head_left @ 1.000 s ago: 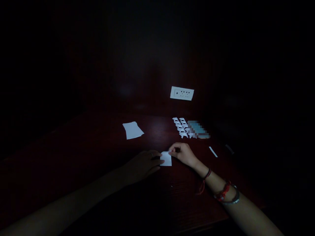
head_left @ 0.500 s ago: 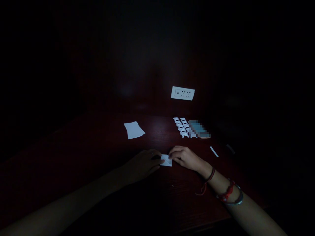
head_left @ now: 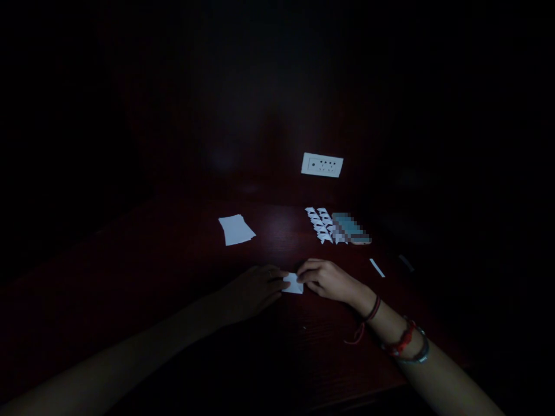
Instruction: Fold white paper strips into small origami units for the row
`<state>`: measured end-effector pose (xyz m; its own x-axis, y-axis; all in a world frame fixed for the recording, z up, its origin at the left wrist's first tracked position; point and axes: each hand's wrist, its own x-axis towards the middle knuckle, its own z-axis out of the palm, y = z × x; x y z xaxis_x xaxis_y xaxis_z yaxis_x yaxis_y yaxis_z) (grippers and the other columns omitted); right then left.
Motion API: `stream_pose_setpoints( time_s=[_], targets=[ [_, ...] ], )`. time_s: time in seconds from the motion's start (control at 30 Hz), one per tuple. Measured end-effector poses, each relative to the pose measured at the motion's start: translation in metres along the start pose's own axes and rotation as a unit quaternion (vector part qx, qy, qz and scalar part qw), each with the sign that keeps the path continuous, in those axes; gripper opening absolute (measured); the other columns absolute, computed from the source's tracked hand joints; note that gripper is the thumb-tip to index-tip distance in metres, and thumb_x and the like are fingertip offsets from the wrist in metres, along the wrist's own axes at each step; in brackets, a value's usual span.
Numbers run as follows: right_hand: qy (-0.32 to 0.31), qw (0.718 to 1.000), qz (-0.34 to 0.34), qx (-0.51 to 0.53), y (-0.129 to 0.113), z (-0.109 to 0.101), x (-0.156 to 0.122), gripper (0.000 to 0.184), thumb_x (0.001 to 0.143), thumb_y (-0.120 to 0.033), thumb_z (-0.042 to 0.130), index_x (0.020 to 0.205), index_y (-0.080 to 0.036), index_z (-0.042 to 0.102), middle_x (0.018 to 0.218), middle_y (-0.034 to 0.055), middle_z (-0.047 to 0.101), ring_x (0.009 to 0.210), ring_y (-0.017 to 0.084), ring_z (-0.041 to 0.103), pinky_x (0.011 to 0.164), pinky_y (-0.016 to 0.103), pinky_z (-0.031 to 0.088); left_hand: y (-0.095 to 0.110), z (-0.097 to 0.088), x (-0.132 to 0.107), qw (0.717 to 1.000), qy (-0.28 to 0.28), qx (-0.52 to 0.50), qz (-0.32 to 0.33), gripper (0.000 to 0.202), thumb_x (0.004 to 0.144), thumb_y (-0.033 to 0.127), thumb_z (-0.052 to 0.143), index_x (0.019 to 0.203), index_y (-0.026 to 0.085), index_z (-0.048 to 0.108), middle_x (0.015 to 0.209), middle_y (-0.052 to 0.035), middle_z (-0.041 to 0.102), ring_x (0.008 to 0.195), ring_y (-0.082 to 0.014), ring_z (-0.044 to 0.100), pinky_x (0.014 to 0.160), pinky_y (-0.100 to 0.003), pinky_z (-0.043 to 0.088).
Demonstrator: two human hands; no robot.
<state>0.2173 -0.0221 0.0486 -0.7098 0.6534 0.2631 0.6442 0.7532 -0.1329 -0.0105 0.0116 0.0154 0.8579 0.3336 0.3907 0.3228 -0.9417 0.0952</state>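
A small folded sheet of white paper (head_left: pixel 293 283) lies on the dark red table in front of me. My left hand (head_left: pixel 260 289) holds its left edge, with the fingers bent and the fingertips on the paper. At the upper right edge, my right hand (head_left: pixel 327 279) grips the paper between thumb and fingers, which are drawn together. Bracelets circle my right wrist and forearm. The left hand is in deep shadow, so its finger details are hard to make out.
Beyond my left hand lies a stack of white paper sheets (head_left: pixel 236 230). Several folded white paper pieces (head_left: pixel 319 225) stand in rows beside a phone (head_left: pixel 352 228). A thin paper strip (head_left: pixel 377 267) lies at the right. A power socket (head_left: pixel 322 164) sits on the wall.
The diagonal line seen across the paper is no longer visible, and its top face looks plainer. My left fingers have shifted slightly; my right hand has barely moved.
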Motion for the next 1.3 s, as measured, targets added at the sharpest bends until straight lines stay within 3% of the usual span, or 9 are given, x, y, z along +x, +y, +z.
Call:
stream_pose_setpoints(
  time_s=[0.23,0.53,0.87,1.3],
  targets=[
    [-0.004,1.000,0.008,0.015,-0.0049,-0.0048,0.0028,0.027,0.075,-0.006,0.044,0.091,-0.015,0.063,0.096,0.0043,0.057,0.088,0.012,0.052,0.081,0.024,0.042,0.0013,-0.0070,0.0023,0.999,-0.003,-0.033,-0.010,0.028,0.086,0.024,0.041,0.113,0.024,0.046,0.117,-0.0019,0.048,0.104,-0.0179,0.043,0.088,-0.034,0.033],
    [-0.021,1.000,0.008,0.015,-0.0038,-0.0048,0.0007,0.027,0.076,-0.009,0.044,0.095,-0.015,0.062,0.101,0.0049,0.056,0.090,0.013,0.052,0.082,0.025,0.041,-0.0029,-0.0048,0.0019,1.000,-0.007,0.010,-0.007,0.031,0.086,0.024,0.040,0.116,0.024,0.044,0.119,-0.0029,0.045,0.109,-0.0206,0.038,0.089,-0.037,0.031],
    [-0.002,0.995,0.022,0.100,-0.0041,-0.0077,0.0049,0.030,0.076,-0.006,0.043,0.097,-0.017,0.061,0.093,0.0039,0.059,0.083,0.011,0.054,0.077,0.023,0.042,-0.0013,-0.0074,0.0009,1.000,-0.010,-0.011,-0.012,0.031,0.086,0.027,0.039,0.117,0.026,0.044,0.119,-0.0007,0.046,0.106,-0.0186,0.041,0.088,-0.035,0.031],
    [-0.028,0.999,0.046,-0.008,-0.0046,-0.0057,0.0091,0.029,0.081,-0.016,0.043,0.107,-0.021,0.055,0.086,0.0031,0.051,0.073,0.011,0.050,0.067,0.021,0.039,0.0039,-0.0090,0.0055,1.000,-0.015,-0.017,-0.020,0.031,0.085,0.024,0.041,0.116,0.026,0.046,0.117,-0.0025,0.047,0.104,-0.0196,0.042,0.086,-0.036,0.033]
  ],
)
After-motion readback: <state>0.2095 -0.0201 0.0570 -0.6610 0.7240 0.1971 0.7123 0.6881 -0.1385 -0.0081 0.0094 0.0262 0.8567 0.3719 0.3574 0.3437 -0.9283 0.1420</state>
